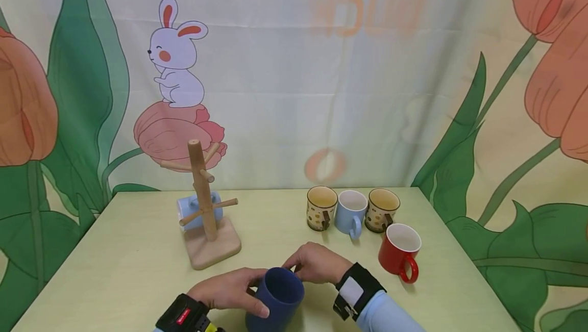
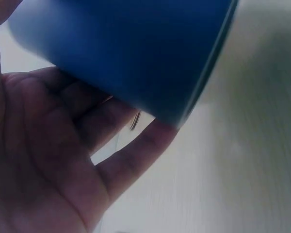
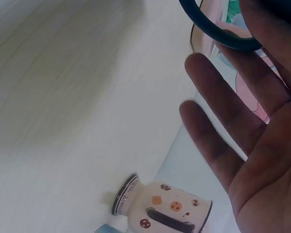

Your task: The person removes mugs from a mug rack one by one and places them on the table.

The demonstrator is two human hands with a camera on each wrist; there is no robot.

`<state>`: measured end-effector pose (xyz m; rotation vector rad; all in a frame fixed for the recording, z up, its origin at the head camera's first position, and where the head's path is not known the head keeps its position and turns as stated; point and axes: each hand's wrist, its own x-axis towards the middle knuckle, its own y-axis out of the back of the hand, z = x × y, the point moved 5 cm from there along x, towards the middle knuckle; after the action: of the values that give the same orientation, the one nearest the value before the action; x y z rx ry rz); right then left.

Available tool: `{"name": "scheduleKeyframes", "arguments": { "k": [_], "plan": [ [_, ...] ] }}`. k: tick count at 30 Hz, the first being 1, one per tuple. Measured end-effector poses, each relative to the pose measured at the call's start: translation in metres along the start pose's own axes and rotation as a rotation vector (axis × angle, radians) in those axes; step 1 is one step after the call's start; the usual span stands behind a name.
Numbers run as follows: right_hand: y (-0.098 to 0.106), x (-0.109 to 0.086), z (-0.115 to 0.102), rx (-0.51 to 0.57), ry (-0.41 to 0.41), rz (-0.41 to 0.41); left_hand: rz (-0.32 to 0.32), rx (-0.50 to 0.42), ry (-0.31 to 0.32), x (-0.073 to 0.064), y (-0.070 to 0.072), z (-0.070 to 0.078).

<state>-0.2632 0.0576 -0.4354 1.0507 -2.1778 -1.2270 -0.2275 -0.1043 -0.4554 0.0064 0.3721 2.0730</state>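
A dark blue mug (image 1: 278, 300), leaning slightly, is between both hands near the front of the table. My left hand (image 1: 233, 289) grips it from the left, thumb on the near side; in the left wrist view the fingers (image 2: 136, 158) reach under the blue mug's side (image 2: 131, 53). From the far right side, my right hand (image 1: 320, 262) reaches to the mug. In the right wrist view the thumb and index finger pinch the mug's curved handle (image 3: 218, 34), while the other fingers (image 3: 211, 138) are spread away from it.
A wooden mug tree (image 1: 209, 209) with a light blue mug (image 1: 187, 208) on it stands at the left. Back right are two patterned mugs (image 1: 315, 215) (image 3: 172, 206), a light blue mug (image 1: 347, 215) between them, and a red mug (image 1: 394, 253) in front. A printed curtain (image 1: 275, 92) hangs behind.
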Motion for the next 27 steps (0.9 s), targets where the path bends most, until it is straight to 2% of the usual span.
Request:
{"name": "scheduleKeyframes", "arguments": {
  "k": [7,13,21,27],
  "plan": [
    [0.000,-0.005,0.011,-0.007,-0.007,0.039,0.087,-0.033,-0.055,-0.013,0.017,-0.007],
    [0.007,-0.011,0.011,0.172,-0.131,0.051,0.174,-0.041,-0.072,-0.020,0.032,-0.013],
    [0.009,-0.017,0.010,0.256,-0.271,0.185,0.374,0.106,-0.043,-0.021,0.046,-0.004],
    [0.008,-0.021,0.005,0.267,-0.354,0.270,0.512,0.313,-0.002,-0.022,0.044,0.008]
  ]
}}
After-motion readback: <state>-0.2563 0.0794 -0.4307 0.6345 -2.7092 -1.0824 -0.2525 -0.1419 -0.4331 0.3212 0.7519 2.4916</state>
